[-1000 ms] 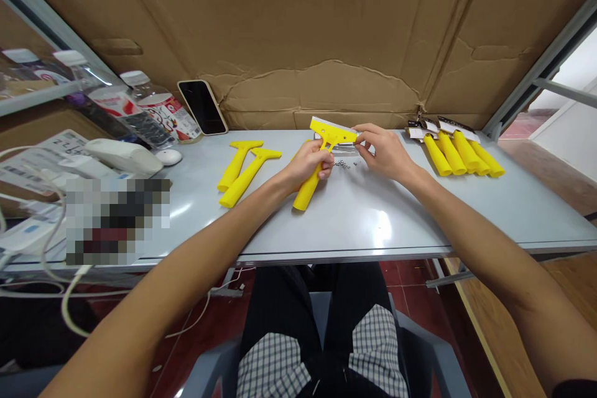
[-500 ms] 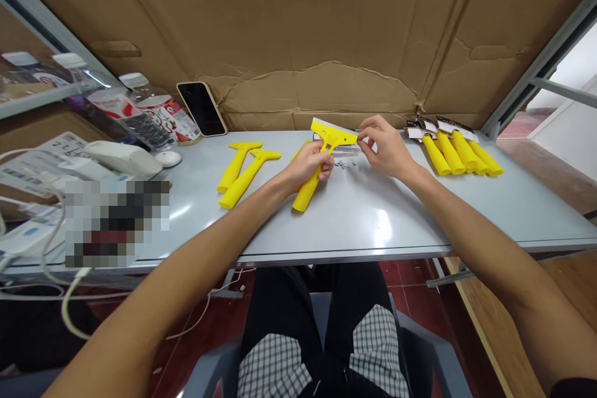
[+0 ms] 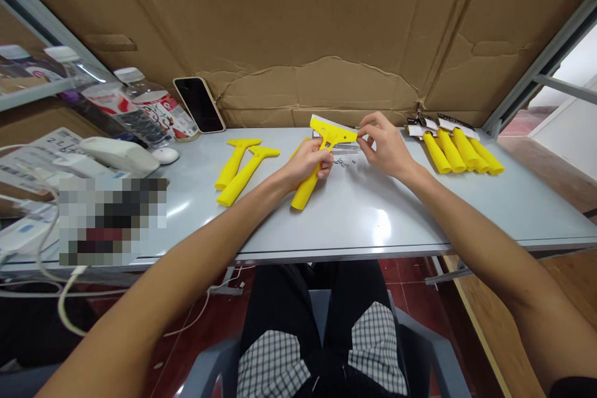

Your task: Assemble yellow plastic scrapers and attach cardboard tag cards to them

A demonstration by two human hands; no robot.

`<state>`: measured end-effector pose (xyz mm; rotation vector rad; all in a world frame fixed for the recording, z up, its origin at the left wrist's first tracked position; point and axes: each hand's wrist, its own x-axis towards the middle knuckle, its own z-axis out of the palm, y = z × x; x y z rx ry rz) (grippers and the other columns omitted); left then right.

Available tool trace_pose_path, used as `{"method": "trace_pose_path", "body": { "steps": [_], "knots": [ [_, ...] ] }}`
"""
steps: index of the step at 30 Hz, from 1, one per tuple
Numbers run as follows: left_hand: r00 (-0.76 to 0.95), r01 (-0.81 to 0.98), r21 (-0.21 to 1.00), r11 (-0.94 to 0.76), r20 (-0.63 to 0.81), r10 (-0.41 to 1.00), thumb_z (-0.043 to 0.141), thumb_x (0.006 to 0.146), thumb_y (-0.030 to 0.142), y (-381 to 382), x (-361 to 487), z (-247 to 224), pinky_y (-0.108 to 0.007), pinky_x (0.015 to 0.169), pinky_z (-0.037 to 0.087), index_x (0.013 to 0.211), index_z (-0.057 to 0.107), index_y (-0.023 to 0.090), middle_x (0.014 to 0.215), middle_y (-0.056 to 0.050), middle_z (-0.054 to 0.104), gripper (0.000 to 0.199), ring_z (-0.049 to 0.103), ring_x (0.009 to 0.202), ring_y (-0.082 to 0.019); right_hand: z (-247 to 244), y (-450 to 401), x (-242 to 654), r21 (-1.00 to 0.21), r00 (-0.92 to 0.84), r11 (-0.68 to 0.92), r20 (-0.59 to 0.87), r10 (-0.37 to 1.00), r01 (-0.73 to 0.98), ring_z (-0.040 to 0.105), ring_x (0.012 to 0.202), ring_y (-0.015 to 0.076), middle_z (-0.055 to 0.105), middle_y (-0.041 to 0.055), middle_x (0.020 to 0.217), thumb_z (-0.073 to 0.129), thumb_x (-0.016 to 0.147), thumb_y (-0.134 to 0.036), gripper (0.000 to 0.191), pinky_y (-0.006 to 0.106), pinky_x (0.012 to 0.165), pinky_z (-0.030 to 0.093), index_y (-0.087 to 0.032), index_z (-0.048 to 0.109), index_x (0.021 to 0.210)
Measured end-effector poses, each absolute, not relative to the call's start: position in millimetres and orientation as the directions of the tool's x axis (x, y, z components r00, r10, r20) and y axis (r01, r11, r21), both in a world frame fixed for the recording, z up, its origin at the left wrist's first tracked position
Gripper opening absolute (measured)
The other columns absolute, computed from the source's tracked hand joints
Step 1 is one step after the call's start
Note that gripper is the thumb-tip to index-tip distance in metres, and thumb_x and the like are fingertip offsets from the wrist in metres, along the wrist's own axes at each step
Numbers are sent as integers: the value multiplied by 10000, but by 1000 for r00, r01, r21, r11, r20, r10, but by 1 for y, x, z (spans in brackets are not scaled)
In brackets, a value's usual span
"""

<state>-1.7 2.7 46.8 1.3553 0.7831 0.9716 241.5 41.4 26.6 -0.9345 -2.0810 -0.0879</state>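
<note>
the left hand (image 3: 308,161) is clutching a yellow plastic scraper (image 3: 332,132) over the smooth grey worktop (image 3: 373,214), fingers (image 3: 324,158) curled round its handle, while the right hand (image 3: 387,146) is narrowly pinching its flat head, near tiny metal screws (image 3: 342,163).

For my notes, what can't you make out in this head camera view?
The scraper's grip: partly hidden by the left hand.
Right hand: anything between its fingertips is too small to tell.
Small metal pieces: too small to identify.
Pixelated patch: blurred, hiding what lies there.
</note>
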Motion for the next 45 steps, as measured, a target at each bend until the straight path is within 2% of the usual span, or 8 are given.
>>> {"method": "trace_pose_path", "body": {
  "steps": [13,18,25,34,45],
  "knots": [
    [359,-103,992,-69,102,928,702,687,173,5,-3,47,-197,447,349,806,507,218,580,63,488,233,448,446,-69,32,43,244,-336,-284,739,768,574,584,636,673,168,711,104,1183,650,1022,-216,123,413,720,579,-210,762,973],
    [353,-80,994,-80,103,930,704,686,161,5,-1,44,-202,440,347,802,525,216,580,62,492,219,448,452,-74,33,37,237,-376,-236,754,792,563,538,634,706,180,704,103,1151,662,1028,-251,110,398,695,596,-224,757,981],
    [360,-24,987,-161,159,919,687,710,156,5,0,44,-216,449,369,819,570,208,580,60,514,168,461,457,-84,29,30,227,-377,-287,776,775,563,506,642,709,179,714,91,1159,673,1033,-265,79,408,702,627,-243,738,992],
    [354,75,974,-213,174,919,658,723,139,-3,2,50,-229,466,369,788,529,228,572,60,530,169,497,456,-98,30,28,226,-388,-311,774,754,579,501,644,726,178,706,90,1168,683,1043,-295,81,397,679,615,-246,721,991],
    [369,148,952,-269,199,908,669,734,144,-4,-1,49,-253,488,394,784,524,235,590,41,573,178,530,473,-109,31,26,226,-435,-281,756,742,609,489,656,753,186,707,95,1160,717,1035,-328,107,390,671,619,-242,746,978]
  ]
}}
